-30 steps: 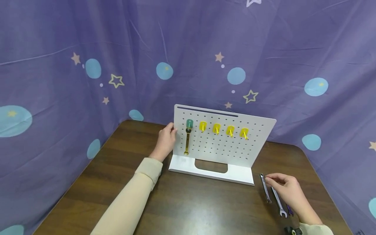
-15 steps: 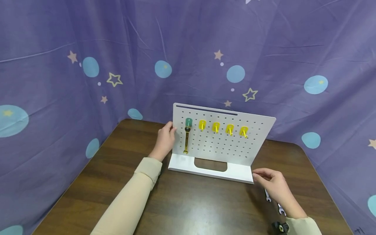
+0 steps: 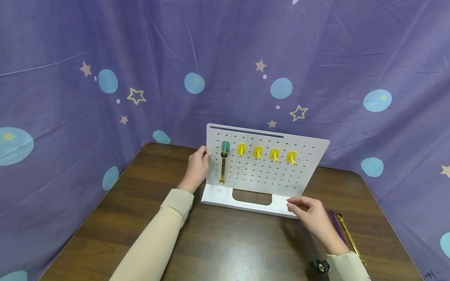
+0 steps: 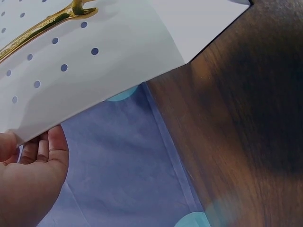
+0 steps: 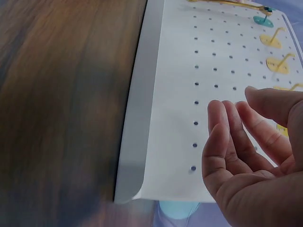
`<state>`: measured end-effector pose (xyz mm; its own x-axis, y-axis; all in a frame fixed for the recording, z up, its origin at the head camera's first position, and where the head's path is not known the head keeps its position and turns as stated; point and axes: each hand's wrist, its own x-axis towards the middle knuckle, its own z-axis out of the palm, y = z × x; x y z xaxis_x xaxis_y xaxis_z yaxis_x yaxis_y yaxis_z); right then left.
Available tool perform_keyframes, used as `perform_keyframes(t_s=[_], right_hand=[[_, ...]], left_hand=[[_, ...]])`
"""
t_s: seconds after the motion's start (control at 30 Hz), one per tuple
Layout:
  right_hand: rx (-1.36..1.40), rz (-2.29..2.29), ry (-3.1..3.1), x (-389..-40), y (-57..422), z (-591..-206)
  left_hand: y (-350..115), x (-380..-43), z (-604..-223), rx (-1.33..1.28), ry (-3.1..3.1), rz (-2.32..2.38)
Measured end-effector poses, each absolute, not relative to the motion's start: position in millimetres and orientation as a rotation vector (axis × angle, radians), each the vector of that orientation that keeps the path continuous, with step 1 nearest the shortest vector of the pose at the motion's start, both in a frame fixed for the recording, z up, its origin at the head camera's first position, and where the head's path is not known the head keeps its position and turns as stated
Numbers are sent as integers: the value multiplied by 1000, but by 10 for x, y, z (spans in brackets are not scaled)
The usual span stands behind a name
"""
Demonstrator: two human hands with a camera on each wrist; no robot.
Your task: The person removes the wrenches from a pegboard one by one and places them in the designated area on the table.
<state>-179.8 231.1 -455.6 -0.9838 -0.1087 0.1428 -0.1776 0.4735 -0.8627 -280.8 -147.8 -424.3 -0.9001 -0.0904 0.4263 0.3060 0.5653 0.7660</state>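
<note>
My left hand (image 3: pixel 197 168) grips the left edge of a white pegboard stand (image 3: pixel 260 177); the left wrist view has the thumb (image 4: pixel 7 145) in front and the fingers behind. A gold wrench (image 3: pixel 223 169) hangs from a green hook (image 3: pixel 225 146) near that edge. To its right, several yellow hooks (image 3: pixel 258 151) line up with nothing on them. My right hand (image 3: pixel 311 217) is over the stand's lower right corner. Its fingers are loosely bent, and the right wrist view has nothing between thumb and fingertips (image 5: pixel 217 111).
On the brown wooden table (image 3: pixel 225 242), a purple wrench (image 3: pixel 336 225) and another gold wrench (image 3: pixel 349 236) lie to the right of my right forearm. A purple patterned curtain (image 3: pixel 232 47) surrounds the table's back and sides.
My right hand has moved left from above the wrenches to the stand's corner. Its arm now covers the silver wrenches, and the purple and gold ones show. The left hand keeps its grip.
</note>
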Motion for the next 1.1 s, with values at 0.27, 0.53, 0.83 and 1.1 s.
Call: perform_keyframes(t_s=[0.27, 0.53, 0.83, 1.1], right_hand=[[273, 1589, -2620, -1830, 2152, -4561], [323, 1599, -2595, -1876, 2031, -4560], [366, 1663, -2543, -1935, 1892, -4551], [375, 1631, -2565, -1953, 1825, -4547]], left_hand=[[-1488, -2788, -4266, -187, -2377, -1275], [-1497, -2798, -4263, -198, -2375, -1263], [-1497, -2800, -4241, -187, -2367, -1271], [-1487, -2800, -4251, -188, -2382, -1273]])
